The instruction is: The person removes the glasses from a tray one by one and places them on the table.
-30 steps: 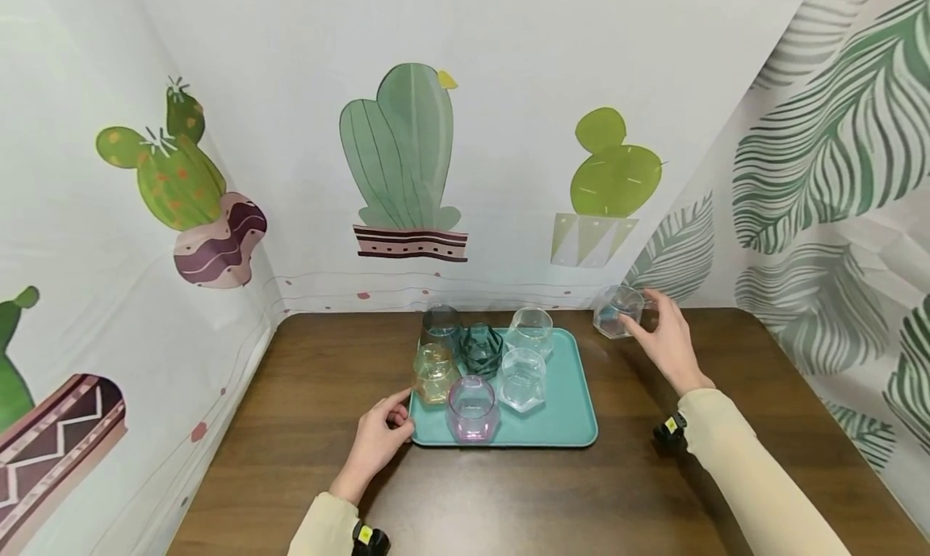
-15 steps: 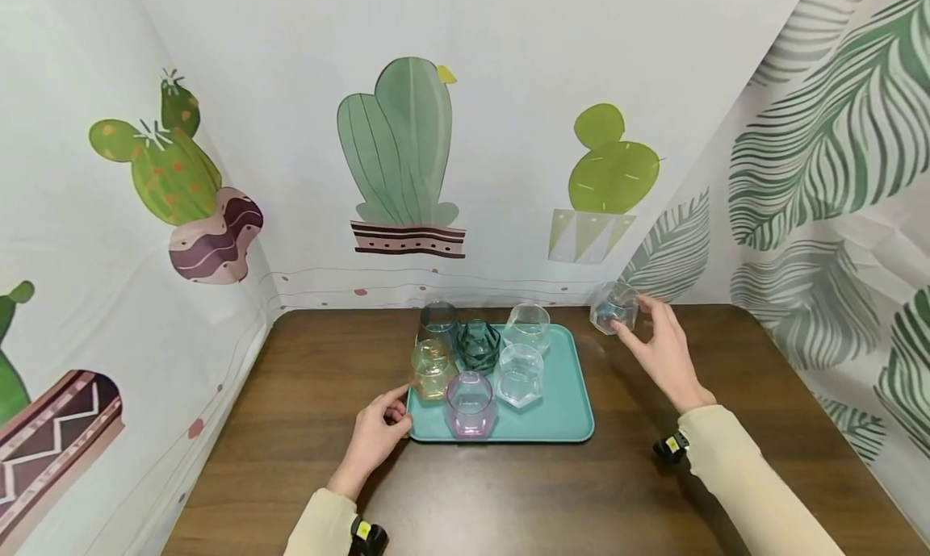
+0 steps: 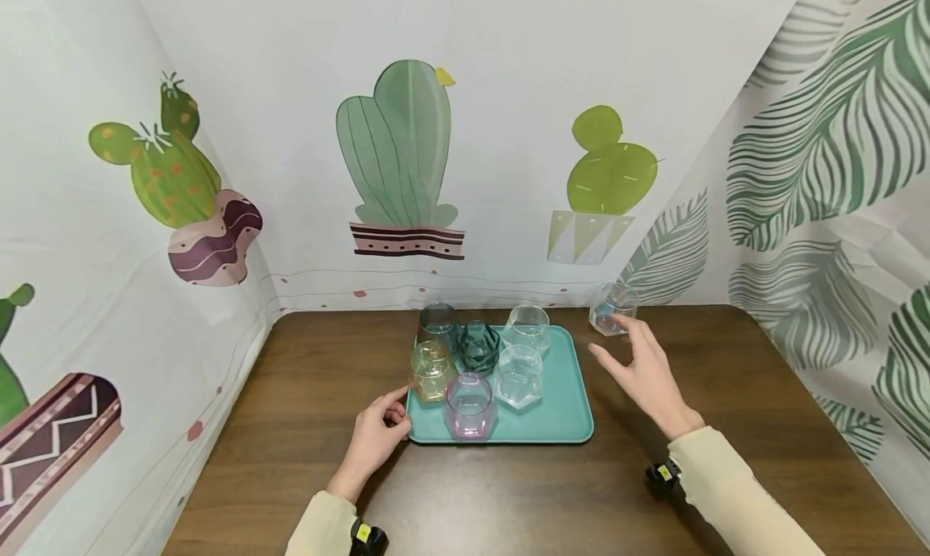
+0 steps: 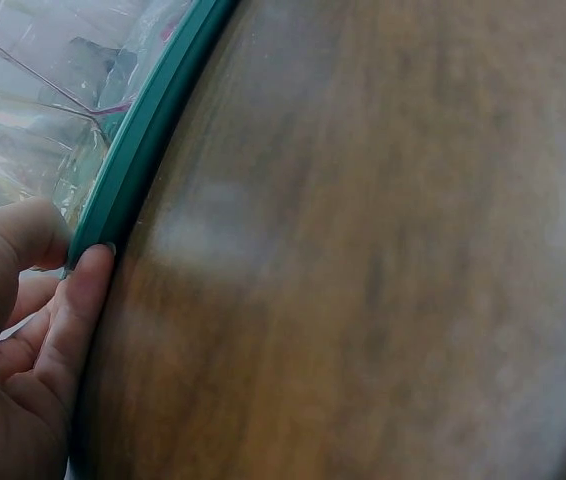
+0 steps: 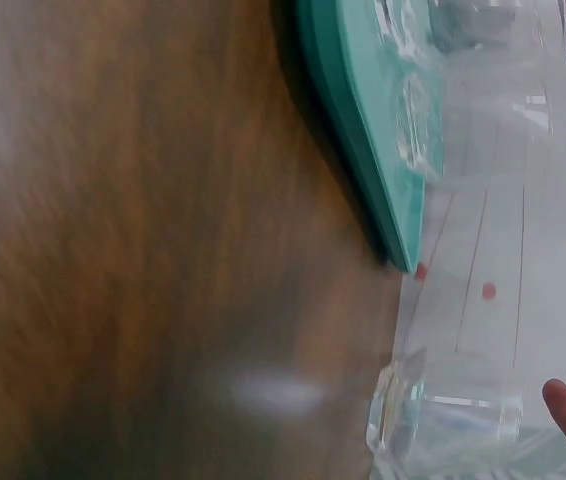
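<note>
My left grip [image 3: 370, 439] pinched one turquoise tray [image 3: 563, 415] bearing two clear glasses [image 3: 519, 378], one pink glass [image 3: 471, 411], one amber glass [image 3: 433, 372], one green glass [image 3: 478, 348], one grey glass [image 3: 437, 323]. My wide right grip [image 3: 647, 377] hovered near another clear glass [image 3: 605, 317] on the tabletop [image 3: 523, 499].

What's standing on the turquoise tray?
On the tray: amber glass, pink glass, dark green glass, grey glass, nearer clear glass, farther clear glass. The grey glass's base cannot be made out behind the amber glass.
</note>
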Available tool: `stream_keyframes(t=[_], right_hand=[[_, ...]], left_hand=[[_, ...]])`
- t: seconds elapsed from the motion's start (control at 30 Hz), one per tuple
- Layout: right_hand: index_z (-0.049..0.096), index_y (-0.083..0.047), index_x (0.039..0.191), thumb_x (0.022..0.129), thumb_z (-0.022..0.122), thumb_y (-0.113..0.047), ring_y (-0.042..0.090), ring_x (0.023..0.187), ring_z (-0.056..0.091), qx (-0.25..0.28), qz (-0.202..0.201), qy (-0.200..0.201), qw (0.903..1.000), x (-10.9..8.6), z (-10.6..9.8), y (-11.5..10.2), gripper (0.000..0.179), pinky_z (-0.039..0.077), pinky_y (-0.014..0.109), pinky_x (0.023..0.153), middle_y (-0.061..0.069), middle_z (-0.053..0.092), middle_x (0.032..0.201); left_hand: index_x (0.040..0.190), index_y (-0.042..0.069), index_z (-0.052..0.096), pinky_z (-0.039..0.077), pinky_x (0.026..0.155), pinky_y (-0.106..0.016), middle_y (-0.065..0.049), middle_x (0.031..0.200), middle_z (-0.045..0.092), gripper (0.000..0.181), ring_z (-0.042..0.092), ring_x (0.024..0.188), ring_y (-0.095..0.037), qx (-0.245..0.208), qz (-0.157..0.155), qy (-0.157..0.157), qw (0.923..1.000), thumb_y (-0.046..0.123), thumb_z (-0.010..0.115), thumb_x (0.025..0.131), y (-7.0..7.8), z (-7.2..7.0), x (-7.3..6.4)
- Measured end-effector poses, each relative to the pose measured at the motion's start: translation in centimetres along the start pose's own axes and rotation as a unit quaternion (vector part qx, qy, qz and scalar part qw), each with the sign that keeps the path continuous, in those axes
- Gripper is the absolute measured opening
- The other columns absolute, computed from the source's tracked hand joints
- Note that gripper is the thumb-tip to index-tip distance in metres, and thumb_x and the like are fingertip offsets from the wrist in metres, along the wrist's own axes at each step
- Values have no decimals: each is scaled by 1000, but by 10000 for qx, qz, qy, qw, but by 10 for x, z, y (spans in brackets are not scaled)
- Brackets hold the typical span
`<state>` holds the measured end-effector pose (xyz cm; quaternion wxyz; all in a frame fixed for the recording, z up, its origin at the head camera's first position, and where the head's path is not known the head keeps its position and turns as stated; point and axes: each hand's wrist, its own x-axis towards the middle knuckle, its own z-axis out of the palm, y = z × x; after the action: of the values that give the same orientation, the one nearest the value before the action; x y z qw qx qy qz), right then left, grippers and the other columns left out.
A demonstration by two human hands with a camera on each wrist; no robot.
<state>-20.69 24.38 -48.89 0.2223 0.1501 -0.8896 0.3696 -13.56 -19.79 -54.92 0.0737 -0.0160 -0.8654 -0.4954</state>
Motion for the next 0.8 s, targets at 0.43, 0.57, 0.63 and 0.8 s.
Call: stream_keyframes(t=[0.43, 0.57, 0.63, 0.8], right_hand=[[53, -6, 145, 91, 81, -22, 38, 121, 59, 346, -56, -402, 9986, -22, 24, -24, 63, 53, 57, 93, 18, 59, 136], [53, -5, 145, 91, 82, -22, 36, 118, 61, 401, -178, -554, 9975, -25, 33, -29, 64, 57, 54, 90, 15, 60, 134], [52, -6, 145, 90, 83, -22, 36, 117, 62, 411, -221, -623, 9970, -28, 37, -31, 65, 58, 53, 88, 14, 60, 133], [53, -6, 144, 88, 85, -22, 36, 118, 62, 428, -223, -729, 9962, -33, 47, -36, 67, 58, 51, 88, 15, 60, 134]], left_hand=[[131, 0, 70, 57, 64, -22, -2, 86, 63, 55, 60, 74, -6, 106, -6, -17, 9999, -6, 67, 77, -1, 1, 0], [131, 0, 70, 57, 65, -22, -2, 86, 63, 55, 60, 74, -6, 135, -18, -20, 9999, -6, 67, 77, -1, 1, 0], [131, 0, 70, 57, 65, -22, -2, 86, 63, 55, 60, 74, -6, 131, -17, -18, 9999, -7, 67, 77, 0, 1, 0], [131, 0, 69, 56, 66, -21, -2, 87, 63, 54, 60, 75, -6, 154, -27, -30, 9999, -6, 67, 77, -1, 1, 0]])
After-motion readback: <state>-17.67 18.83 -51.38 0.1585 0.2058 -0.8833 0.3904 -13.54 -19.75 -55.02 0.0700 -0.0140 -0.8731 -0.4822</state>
